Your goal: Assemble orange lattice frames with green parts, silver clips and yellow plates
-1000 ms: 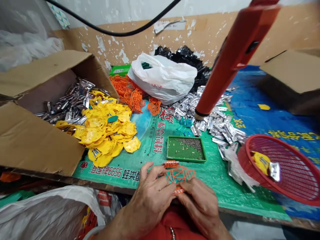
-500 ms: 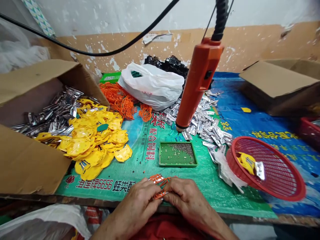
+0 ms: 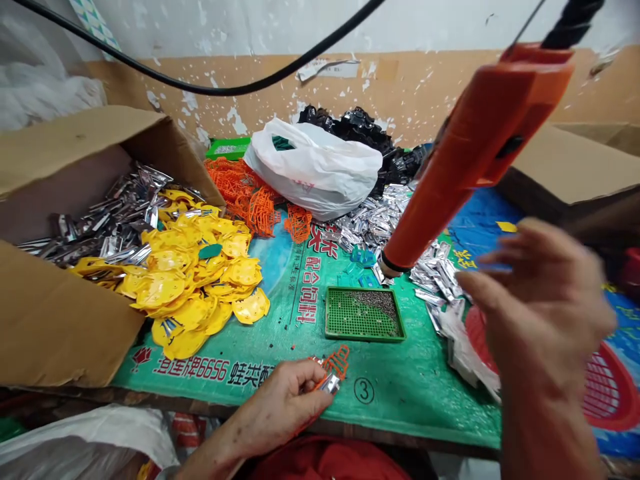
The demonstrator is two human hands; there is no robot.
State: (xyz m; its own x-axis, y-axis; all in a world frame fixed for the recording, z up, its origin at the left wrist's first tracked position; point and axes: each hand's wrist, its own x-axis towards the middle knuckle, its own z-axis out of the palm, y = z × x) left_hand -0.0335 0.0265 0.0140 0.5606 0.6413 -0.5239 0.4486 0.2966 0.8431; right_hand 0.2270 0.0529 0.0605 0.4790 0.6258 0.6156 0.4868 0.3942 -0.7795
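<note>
We pinch an orange lattice piece (image 3: 339, 361) and silver strip (image 3: 330, 383) in our left hand (image 3: 290, 395) by the table's (image 3: 420, 393) edge; our right hand (image 3: 543, 300), fingers parted, hangs before the red basket (image 3: 623, 381). The near green tray (image 3: 343, 320) holds small metal bits (image 3: 379, 303); the left cardboard box (image 3: 65, 327), metal strips (image 3: 131, 200), yellow pieces (image 3: 161, 290) at its mouth.

My table (image 3: 405, 437) is covered by a printed green sheet (image 3: 400, 393), with a blue sheet (image 3: 470, 220) on the right. On the left I have a cardboard box (image 3: 60, 320), yellow parts (image 3: 195, 267) piled out of its mouth onto the green. Beyond them are orange lattice parts (image 3: 225, 183), a white bag (image 3: 320, 167) and black parts (image 3: 363, 130). Silver pieces (image 3: 380, 217) spread right of centre, by some teal pieces (image 3: 364, 256); nearer me sits a green tray (image 3: 345, 335). Right, there's a red basket (image 3: 627, 393).
</note>
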